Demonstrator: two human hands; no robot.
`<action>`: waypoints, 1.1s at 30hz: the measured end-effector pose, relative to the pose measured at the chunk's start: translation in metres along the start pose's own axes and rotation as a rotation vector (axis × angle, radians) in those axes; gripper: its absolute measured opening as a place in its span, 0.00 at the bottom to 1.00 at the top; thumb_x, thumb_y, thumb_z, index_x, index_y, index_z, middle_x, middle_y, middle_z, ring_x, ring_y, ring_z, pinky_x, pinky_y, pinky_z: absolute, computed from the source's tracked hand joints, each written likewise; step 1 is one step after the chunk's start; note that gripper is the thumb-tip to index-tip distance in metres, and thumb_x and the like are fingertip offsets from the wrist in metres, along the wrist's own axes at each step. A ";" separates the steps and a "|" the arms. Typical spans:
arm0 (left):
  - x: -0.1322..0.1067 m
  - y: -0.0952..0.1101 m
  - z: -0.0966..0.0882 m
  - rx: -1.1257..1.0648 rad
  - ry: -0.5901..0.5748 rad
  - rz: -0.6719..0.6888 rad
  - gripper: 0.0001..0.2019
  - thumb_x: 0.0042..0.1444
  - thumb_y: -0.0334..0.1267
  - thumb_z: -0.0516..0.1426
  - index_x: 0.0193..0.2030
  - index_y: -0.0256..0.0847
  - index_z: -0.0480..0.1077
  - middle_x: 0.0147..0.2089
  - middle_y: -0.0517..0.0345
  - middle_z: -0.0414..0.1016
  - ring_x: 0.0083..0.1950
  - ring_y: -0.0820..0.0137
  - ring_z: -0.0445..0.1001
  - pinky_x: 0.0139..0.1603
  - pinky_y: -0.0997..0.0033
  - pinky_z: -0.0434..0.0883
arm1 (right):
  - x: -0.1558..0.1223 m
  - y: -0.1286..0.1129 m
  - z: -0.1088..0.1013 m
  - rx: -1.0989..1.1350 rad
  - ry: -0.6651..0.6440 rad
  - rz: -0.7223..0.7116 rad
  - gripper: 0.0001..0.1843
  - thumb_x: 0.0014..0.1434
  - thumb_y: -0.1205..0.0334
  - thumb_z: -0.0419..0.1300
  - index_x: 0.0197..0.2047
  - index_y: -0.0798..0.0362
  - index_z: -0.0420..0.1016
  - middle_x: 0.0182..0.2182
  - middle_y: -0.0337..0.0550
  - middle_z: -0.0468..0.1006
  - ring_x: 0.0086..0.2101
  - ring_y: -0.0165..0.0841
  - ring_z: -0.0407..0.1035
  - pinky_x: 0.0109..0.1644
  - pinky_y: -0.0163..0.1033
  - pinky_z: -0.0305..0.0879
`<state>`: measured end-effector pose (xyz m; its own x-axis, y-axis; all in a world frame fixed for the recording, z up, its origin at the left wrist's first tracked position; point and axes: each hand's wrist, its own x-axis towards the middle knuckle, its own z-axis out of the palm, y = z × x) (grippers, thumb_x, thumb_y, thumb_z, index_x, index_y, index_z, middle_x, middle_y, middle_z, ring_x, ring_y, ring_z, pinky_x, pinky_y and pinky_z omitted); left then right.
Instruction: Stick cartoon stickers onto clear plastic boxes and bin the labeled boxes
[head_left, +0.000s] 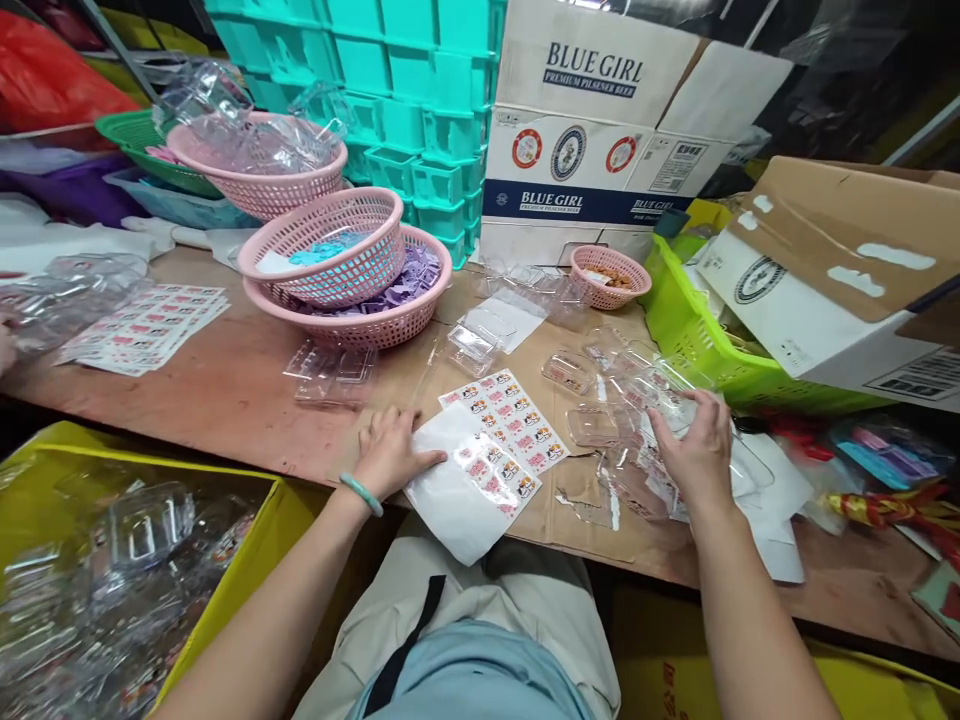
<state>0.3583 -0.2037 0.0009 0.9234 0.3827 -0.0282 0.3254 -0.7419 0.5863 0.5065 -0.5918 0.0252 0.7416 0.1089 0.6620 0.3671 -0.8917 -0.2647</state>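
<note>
My left hand (386,455), wearing a pale green bangle (363,494), rests at the left edge of a partly bare sticker sheet (457,495). Its thumb lies stretched out on the white backing, apart from the fingers. Another sheet of cartoon cat stickers (499,405) lies partly underneath. On the right, my right hand (697,450) reaches into a pile of clear plastic shells, its thumb and fingers around a clear plastic shell (671,405). Loose shells, including a small clear box (568,372), lie between my hands. The fingertips' exact contact is hard to see through the shine.
Pink baskets (352,325) with purple and blue pieces stand at the back left. A yellow bin (247,550) holds clear packages at lower left. Teal crates (405,60), a beer carton (574,150) and a lime basket (694,320) border the back. More sticker sheets (150,325) lie left.
</note>
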 end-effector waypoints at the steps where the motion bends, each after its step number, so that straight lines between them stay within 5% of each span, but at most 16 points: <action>1: 0.002 -0.004 -0.003 0.056 -0.061 -0.010 0.27 0.39 0.53 0.65 0.45 0.40 0.72 0.47 0.45 0.71 0.55 0.46 0.63 0.57 0.47 0.56 | -0.001 -0.004 0.002 -0.037 0.046 -0.010 0.28 0.59 0.44 0.58 0.56 0.54 0.64 0.56 0.63 0.66 0.60 0.53 0.57 0.63 0.61 0.53; 3: 0.004 -0.008 -0.007 0.083 -0.136 -0.005 0.17 0.41 0.49 0.64 0.35 0.40 0.71 0.41 0.48 0.72 0.51 0.49 0.65 0.54 0.52 0.58 | -0.006 -0.027 0.002 -0.054 0.119 -0.018 0.29 0.58 0.47 0.60 0.57 0.54 0.64 0.59 0.64 0.62 0.63 0.53 0.51 0.66 0.61 0.47; 5: 0.006 -0.007 -0.011 0.015 -0.187 0.031 0.11 0.43 0.44 0.63 0.28 0.40 0.69 0.36 0.53 0.71 0.47 0.54 0.66 0.50 0.57 0.60 | -0.016 -0.065 0.004 0.097 0.042 -0.032 0.29 0.58 0.48 0.60 0.58 0.53 0.64 0.59 0.61 0.63 0.63 0.52 0.53 0.66 0.60 0.47; 9: 0.005 0.003 -0.024 -0.441 -0.400 0.139 0.09 0.47 0.42 0.62 0.30 0.40 0.70 0.32 0.59 0.71 0.38 0.65 0.69 0.41 0.67 0.65 | -0.040 -0.147 0.021 0.679 -0.594 0.082 0.30 0.53 0.44 0.64 0.56 0.48 0.68 0.51 0.48 0.73 0.52 0.45 0.68 0.58 0.53 0.63; 10: 0.002 0.007 -0.027 -0.583 -0.383 0.135 0.10 0.47 0.43 0.63 0.32 0.40 0.71 0.33 0.58 0.72 0.38 0.65 0.70 0.41 0.68 0.66 | -0.045 -0.162 0.028 0.800 -0.732 0.158 0.27 0.52 0.43 0.64 0.51 0.49 0.72 0.45 0.46 0.77 0.46 0.43 0.71 0.53 0.50 0.67; 12: -0.007 0.014 -0.031 -0.881 -0.174 0.068 0.14 0.47 0.44 0.65 0.38 0.40 0.73 0.39 0.56 0.75 0.43 0.65 0.72 0.45 0.68 0.67 | -0.052 -0.182 0.042 1.000 -0.861 0.349 0.23 0.53 0.40 0.62 0.38 0.52 0.76 0.33 0.42 0.79 0.35 0.38 0.73 0.42 0.44 0.70; 14: -0.020 0.020 -0.029 -1.201 0.025 -0.052 0.19 0.49 0.47 0.64 0.46 0.40 0.73 0.45 0.53 0.77 0.50 0.62 0.73 0.51 0.65 0.68 | -0.056 -0.193 0.052 1.162 -0.861 0.544 0.23 0.53 0.39 0.61 0.34 0.53 0.75 0.27 0.40 0.77 0.31 0.37 0.72 0.36 0.41 0.70; 17: -0.040 0.029 -0.013 -1.567 -0.175 -0.274 0.23 0.51 0.46 0.63 0.52 0.38 0.71 0.51 0.46 0.77 0.53 0.55 0.74 0.56 0.56 0.68 | -0.059 -0.199 0.055 1.241 -0.837 0.635 0.24 0.53 0.40 0.61 0.39 0.54 0.75 0.32 0.44 0.80 0.35 0.39 0.73 0.39 0.43 0.71; 19: -0.049 0.033 0.000 -1.639 -0.290 -0.382 0.24 0.48 0.41 0.66 0.52 0.36 0.72 0.52 0.44 0.77 0.54 0.52 0.75 0.58 0.53 0.68 | -0.061 -0.200 0.050 1.086 -0.680 0.525 0.25 0.54 0.42 0.61 0.46 0.54 0.73 0.41 0.48 0.79 0.43 0.41 0.73 0.46 0.47 0.70; 22: -0.052 0.035 0.012 -1.641 -0.214 -0.402 0.24 0.46 0.35 0.66 0.52 0.35 0.73 0.51 0.46 0.78 0.54 0.54 0.75 0.60 0.54 0.68 | -0.064 -0.201 0.039 0.763 -0.380 0.145 0.28 0.54 0.48 0.64 0.56 0.51 0.69 0.53 0.51 0.73 0.54 0.43 0.65 0.60 0.53 0.60; 25: -0.050 0.036 0.012 -1.629 -0.239 -0.376 0.23 0.46 0.35 0.66 0.52 0.35 0.73 0.48 0.47 0.80 0.53 0.53 0.76 0.59 0.54 0.69 | -0.069 -0.202 0.030 0.674 -0.395 -0.202 0.26 0.55 0.51 0.66 0.55 0.48 0.70 0.52 0.49 0.73 0.55 0.43 0.64 0.62 0.52 0.58; 29: -0.049 0.038 0.006 -1.628 -0.290 -0.339 0.21 0.46 0.35 0.65 0.49 0.35 0.75 0.46 0.48 0.81 0.52 0.55 0.76 0.59 0.56 0.68 | -0.078 -0.205 0.030 0.689 -0.379 -0.210 0.18 0.59 0.54 0.62 0.52 0.48 0.73 0.45 0.48 0.78 0.48 0.41 0.71 0.55 0.49 0.66; 33: -0.048 0.038 0.005 -1.578 -0.282 -0.347 0.17 0.45 0.37 0.66 0.43 0.34 0.77 0.42 0.49 0.81 0.46 0.58 0.78 0.54 0.59 0.70 | -0.083 -0.203 0.036 0.651 -0.382 -0.235 0.14 0.64 0.57 0.58 0.51 0.49 0.75 0.45 0.48 0.80 0.46 0.40 0.74 0.57 0.51 0.64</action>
<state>0.3278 -0.2531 0.0208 0.9183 0.1632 -0.3607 0.1584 0.6836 0.7125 0.3903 -0.4041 -0.0012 0.7017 0.5112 0.4962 0.7056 -0.4026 -0.5831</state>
